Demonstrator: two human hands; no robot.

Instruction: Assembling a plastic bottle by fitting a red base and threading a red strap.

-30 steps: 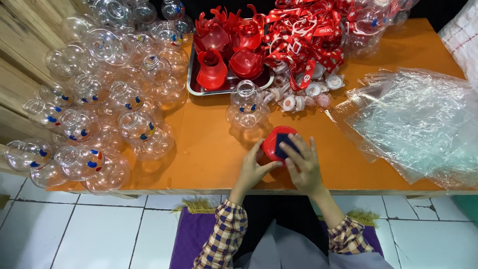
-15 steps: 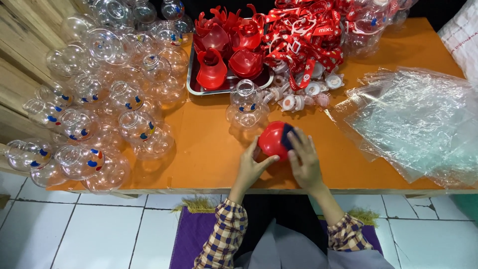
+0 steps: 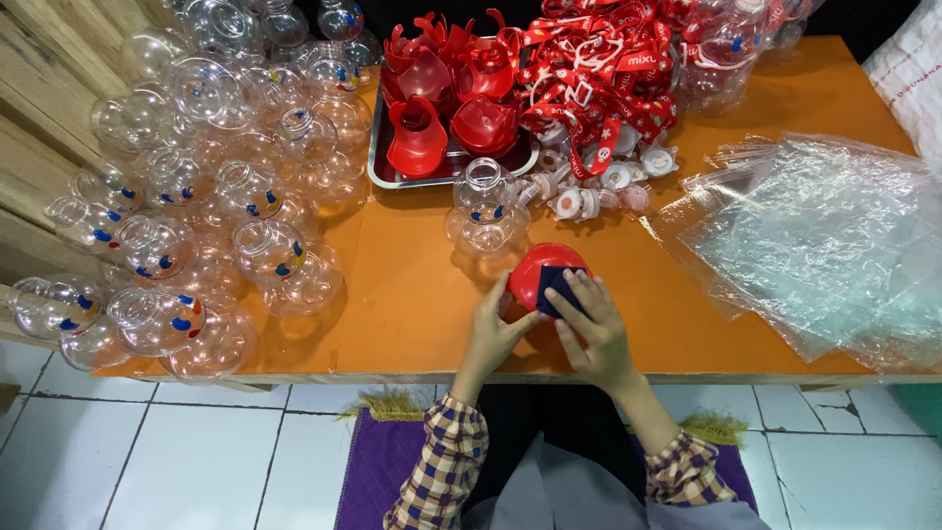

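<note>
Two hands work a red dome-shaped cap (image 3: 543, 273) against a dark blue cloth (image 3: 557, 287) at the near edge of the orange counter (image 3: 412, 304).

The left hand (image 3: 496, 329) braces the cap from the side, fingers closed on its rim, seemingly to keep it from sliding. The right hand (image 3: 594, 329) lies over the cloth, fingers pressed flat on it, holding it to the cap. A clear round bottle (image 3: 484, 211) stands just behind; more clear bottles (image 3: 196, 226) crowd the left, red parts fill a metal tray (image 3: 378, 169), and clear plastic bags (image 3: 834, 245) lie to the right, all within reach.
</note>
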